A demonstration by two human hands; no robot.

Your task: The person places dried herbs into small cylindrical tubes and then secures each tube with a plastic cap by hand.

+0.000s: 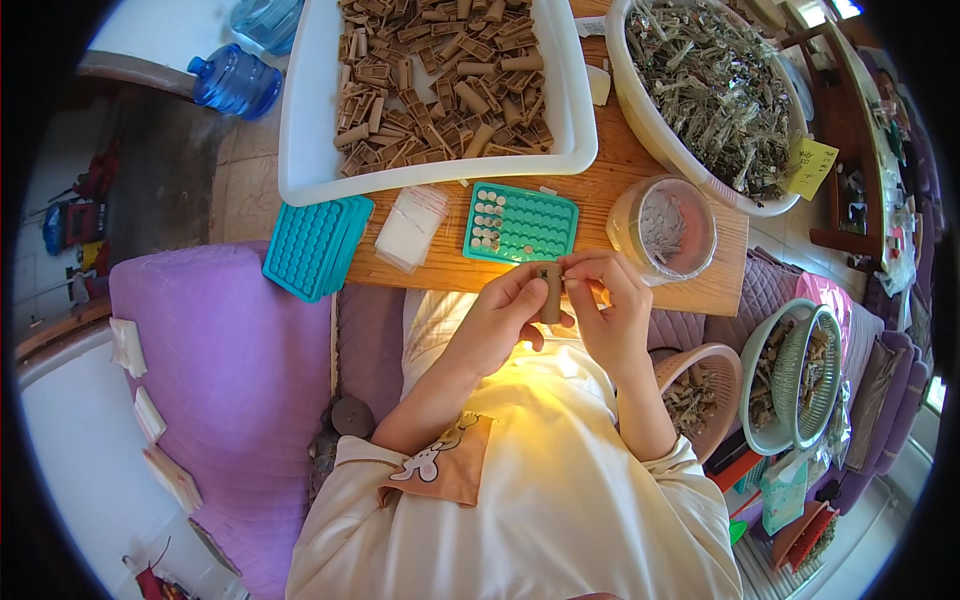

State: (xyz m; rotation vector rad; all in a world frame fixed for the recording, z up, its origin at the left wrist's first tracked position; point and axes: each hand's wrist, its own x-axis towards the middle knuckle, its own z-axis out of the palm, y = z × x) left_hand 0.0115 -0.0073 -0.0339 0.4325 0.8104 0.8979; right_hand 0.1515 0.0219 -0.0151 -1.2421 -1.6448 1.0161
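Observation:
Over the table's front edge, my left hand (507,315) grips a brown plastic tube-shaped casing (551,295), held upright between thumb and fingers. At the casing's upper right side, my right hand (608,300) pinches something too small to make out. Just beyond my hands lies a teal tray (553,222) with rows of round pockets; small round silvery pieces (487,212) fill its left columns. Right of it stands a round tub (626,222) with small white pieces (660,226) inside. A clear bag (411,228) lies to the tray's left.
A white bin (300,150) of brown casings (440,85) stands at the back. Far right is a round basin (625,90) heaped with small wired parts, bearing a yellow note (810,168). Stacked teal trays (315,245) overhang the left edge. Baskets (735,375) sit at my right.

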